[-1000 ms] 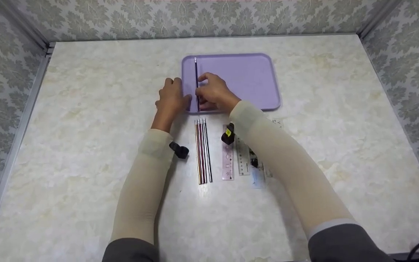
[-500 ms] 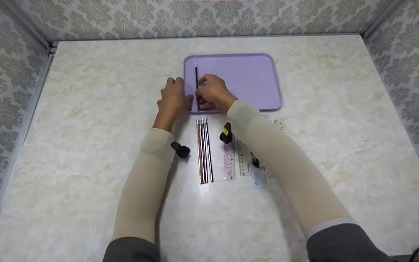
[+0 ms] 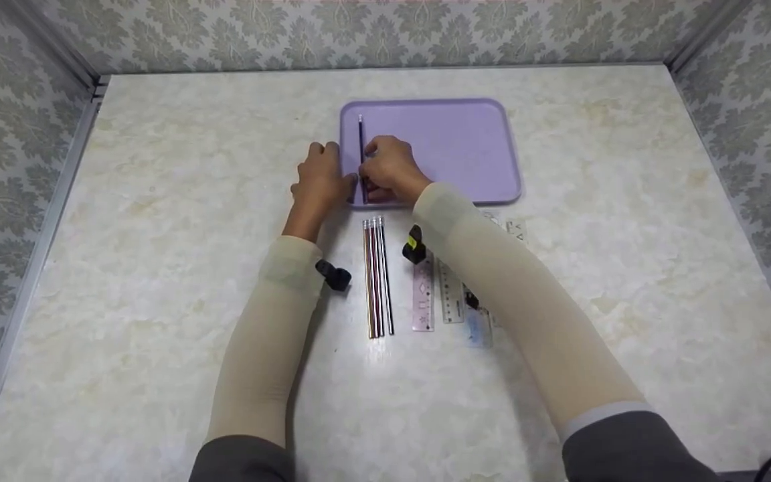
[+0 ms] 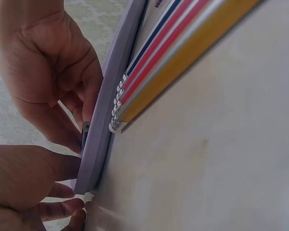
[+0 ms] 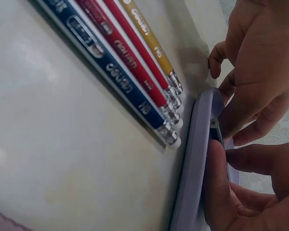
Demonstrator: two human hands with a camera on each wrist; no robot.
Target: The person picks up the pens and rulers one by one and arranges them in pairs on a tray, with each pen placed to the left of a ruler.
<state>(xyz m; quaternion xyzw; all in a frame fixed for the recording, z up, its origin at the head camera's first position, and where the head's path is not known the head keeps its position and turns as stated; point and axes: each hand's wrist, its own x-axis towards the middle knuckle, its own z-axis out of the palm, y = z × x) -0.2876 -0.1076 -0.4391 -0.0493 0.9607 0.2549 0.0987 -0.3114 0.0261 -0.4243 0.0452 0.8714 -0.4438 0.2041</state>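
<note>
A shallow purple tray (image 3: 452,150) with rounded corners and a low raised rim sits toward the back of the marbled table (image 3: 158,301), and in it, along the left side, is a dark pencil (image 3: 361,137). The pencil runs roughly parallel to the tray's left wall and a little apart from it, its silvery ferrule and eraser at the far end and its near end close to the near wall; whether its whole length rests on the tray floor cannot be told. The right hand (image 3: 392,166) reaches over the near rim and pinches this pencil between thumb and fingers in its nearer part. The left hand (image 3: 320,175) grips the tray at its near left corner, thumb over the rim on the inner side, fingers outside the wall. On the table just in front of the tray lie four pencils (image 3: 377,278) side by side, one blue, two red and one yellow, their eraser ends toward the tray. To the right of them, also on the table, come a pink ruler (image 3: 423,301), a clear ruler (image 3: 452,298) and a bluish ruler (image 3: 478,329), the last two partly hidden under the right sleeve (image 3: 512,288).
</note>
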